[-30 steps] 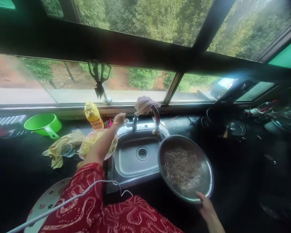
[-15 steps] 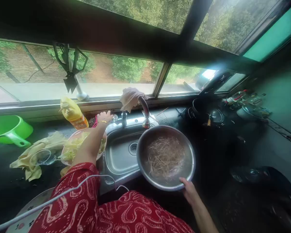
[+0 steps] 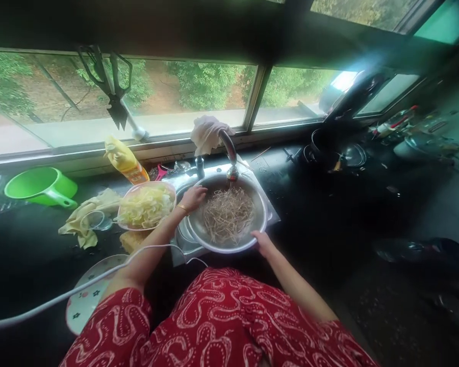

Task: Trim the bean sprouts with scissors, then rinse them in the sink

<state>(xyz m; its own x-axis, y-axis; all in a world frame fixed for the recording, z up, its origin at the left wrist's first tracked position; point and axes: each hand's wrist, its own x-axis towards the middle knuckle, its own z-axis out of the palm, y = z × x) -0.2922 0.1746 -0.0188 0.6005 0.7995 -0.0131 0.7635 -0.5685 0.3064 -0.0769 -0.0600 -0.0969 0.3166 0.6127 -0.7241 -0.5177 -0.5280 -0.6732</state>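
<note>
A round metal basin (image 3: 263,216) rests over the sink (image 3: 183,239), below the curved tap (image 3: 230,150) with a pale cloth (image 3: 208,133) draped on it. Thin brownish strips (image 3: 229,214), lying in a tangled heap, fill much of the basin. My left hand (image 3: 194,199) holds the basin's rim on the left, fingers over the edge. On the lower right of the rim, my right hand (image 3: 263,243) grips with the thumb on top; its other fingers are hidden beneath.
Left of the sink stand a bowl of chopped pale cabbage (image 3: 147,205), a yellow bottle (image 3: 125,160) and a green pot with a handle (image 3: 42,186). A cloth (image 3: 86,214), a clear cup (image 3: 98,220) and a flowered plate (image 3: 76,306) lie nearer. A white cable (image 3: 61,296) crosses my left arm.
The basin has moved left, from the sink's right side to under the tap. My left hand has left the area beside the tap and come onto the rim. The view has shifted downward.
</note>
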